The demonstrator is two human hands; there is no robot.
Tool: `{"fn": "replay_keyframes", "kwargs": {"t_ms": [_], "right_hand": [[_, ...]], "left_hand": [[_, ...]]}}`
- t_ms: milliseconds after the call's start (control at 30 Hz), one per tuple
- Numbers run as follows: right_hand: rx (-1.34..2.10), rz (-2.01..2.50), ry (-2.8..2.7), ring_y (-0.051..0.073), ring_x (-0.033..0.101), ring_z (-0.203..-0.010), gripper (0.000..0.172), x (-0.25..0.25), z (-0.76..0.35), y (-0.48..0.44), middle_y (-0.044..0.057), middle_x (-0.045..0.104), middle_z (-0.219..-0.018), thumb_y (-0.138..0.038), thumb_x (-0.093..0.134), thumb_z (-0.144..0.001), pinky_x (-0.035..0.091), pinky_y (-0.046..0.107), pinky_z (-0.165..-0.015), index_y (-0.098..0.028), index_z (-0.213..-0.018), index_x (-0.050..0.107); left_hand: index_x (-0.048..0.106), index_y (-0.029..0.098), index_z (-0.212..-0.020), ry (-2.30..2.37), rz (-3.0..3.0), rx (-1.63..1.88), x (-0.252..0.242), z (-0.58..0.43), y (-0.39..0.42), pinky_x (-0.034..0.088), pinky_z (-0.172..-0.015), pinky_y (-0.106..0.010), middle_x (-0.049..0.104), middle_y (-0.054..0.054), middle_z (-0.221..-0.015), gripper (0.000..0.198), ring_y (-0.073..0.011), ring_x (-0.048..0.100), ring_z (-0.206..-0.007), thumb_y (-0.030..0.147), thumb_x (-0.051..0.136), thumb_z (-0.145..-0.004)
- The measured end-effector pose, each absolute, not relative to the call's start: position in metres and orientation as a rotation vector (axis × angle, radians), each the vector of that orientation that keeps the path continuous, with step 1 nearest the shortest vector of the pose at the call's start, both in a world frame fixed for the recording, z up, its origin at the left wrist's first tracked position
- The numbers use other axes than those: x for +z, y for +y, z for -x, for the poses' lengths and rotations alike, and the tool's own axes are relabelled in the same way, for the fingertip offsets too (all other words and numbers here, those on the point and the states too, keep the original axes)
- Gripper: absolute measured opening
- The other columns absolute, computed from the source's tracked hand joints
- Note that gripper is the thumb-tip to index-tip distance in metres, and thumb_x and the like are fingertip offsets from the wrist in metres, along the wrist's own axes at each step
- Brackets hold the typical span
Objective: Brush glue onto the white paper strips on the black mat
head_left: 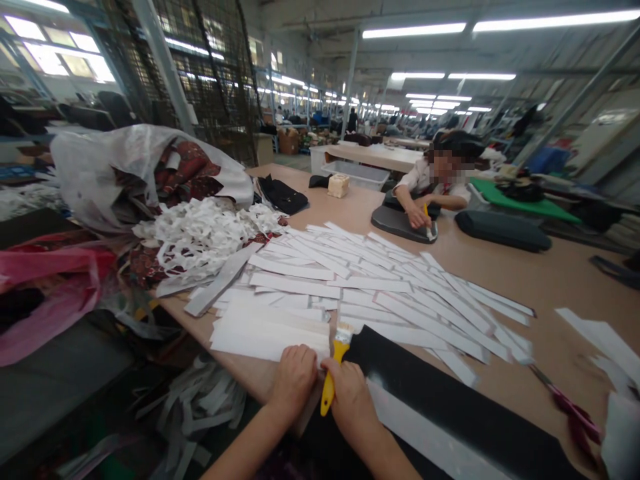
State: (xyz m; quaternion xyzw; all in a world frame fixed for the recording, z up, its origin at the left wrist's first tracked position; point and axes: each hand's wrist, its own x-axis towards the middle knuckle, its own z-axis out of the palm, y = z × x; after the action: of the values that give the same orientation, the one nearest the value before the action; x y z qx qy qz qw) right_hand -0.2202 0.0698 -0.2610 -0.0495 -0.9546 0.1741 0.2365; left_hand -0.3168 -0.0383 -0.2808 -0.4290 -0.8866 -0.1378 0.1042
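Note:
My right hand [353, 397] is closed around a paintbrush [341, 351] with a yellow handle and pale bristles, the bristles pointing away from me. Close beside it, my left hand [295, 377] has its fingers curled at the near edge of a pile of white strips [265, 331]; what they pinch is hidden. Under and right of my right hand lies a long black panel [440, 393], with a white strip [430, 427] along its near side. Many more white strips [370, 280] are spread loosely beyond my hands.
A co-worker [425, 190] brushes a dark grey panel [395, 223] across the table [505, 267]. Scissors [570, 403] with dark red handles lie at right. White offcuts [205, 237] and a plastic bag of patterned cloth [150, 167] are heaped at left. Scraps hang below the table edge.

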Motion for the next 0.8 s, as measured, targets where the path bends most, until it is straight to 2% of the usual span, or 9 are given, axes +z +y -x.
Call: {"fn": "replay_keyframes", "kwargs": {"t_ms": [100, 267, 500, 667, 800], "right_hand": [[0.454, 0.187, -2.613, 0.020, 0.054, -0.067, 0.033, -0.267, 0.223, 0.066, 0.004, 0.060, -0.069, 0.001, 0.037, -0.074, 0.039, 0.031, -0.066, -0.018, -0.092, 0.057], [0.603, 0.262, -2.533, 0.019, 0.056, -0.071, 0.034, -0.268, 0.221, 0.070, 0.004, 0.062, -0.075, 0.000, 0.035, -0.074, 0.041, 0.030, -0.067, -0.018, -0.095, 0.055], [0.660, 0.280, -2.538, 0.019, 0.056, -0.072, 0.037, -0.264, 0.215, 0.080, 0.005, 0.062, -0.079, 0.000, 0.034, -0.071, 0.042, 0.031, -0.069, -0.018, -0.096, 0.055], [0.710, 0.241, -2.557, 0.019, 0.057, -0.076, 0.039, -0.263, 0.210, 0.084, 0.004, 0.062, -0.085, 0.000, 0.035, -0.072, 0.042, 0.031, -0.072, -0.019, -0.101, 0.052], [0.706, 0.235, -2.515, 0.019, 0.057, -0.076, 0.032, -0.263, 0.213, 0.078, 0.005, 0.062, -0.082, -0.002, 0.034, -0.076, 0.041, 0.032, -0.072, -0.018, -0.098, 0.052]], "left_hand": [[0.054, 0.016, -0.075, -2.603, 1.287, -0.449, -0.279, 0.318, -0.042, 0.039, -0.072, -0.033, 0.054, -0.004, -0.072, 0.020, -0.0188, 0.050, -0.073, 0.009, 0.038, -0.084], [0.056, 0.020, -0.084, -2.670, 1.326, -0.502, -0.275, 0.315, -0.046, 0.038, -0.077, -0.033, 0.056, -0.002, -0.084, 0.012, -0.0183, 0.051, -0.081, 0.012, 0.047, -0.082], [0.056, 0.018, -0.079, -2.574, 1.454, -0.332, -0.274, 0.315, -0.046, 0.035, -0.085, -0.037, 0.054, -0.002, -0.079, 0.014, -0.0188, 0.049, -0.079, 0.008, 0.046, -0.082], [0.055, 0.019, -0.080, -2.547, 1.466, -0.455, -0.277, 0.317, -0.049, 0.034, -0.086, -0.036, 0.055, -0.001, -0.079, 0.016, -0.0174, 0.049, -0.079, 0.008, 0.043, -0.084], [0.056, 0.018, -0.072, -2.608, 1.377, -0.606, -0.273, 0.319, -0.048, 0.035, -0.082, -0.037, 0.056, -0.001, -0.074, 0.016, -0.0176, 0.051, -0.075, 0.010, 0.046, -0.081]]}}
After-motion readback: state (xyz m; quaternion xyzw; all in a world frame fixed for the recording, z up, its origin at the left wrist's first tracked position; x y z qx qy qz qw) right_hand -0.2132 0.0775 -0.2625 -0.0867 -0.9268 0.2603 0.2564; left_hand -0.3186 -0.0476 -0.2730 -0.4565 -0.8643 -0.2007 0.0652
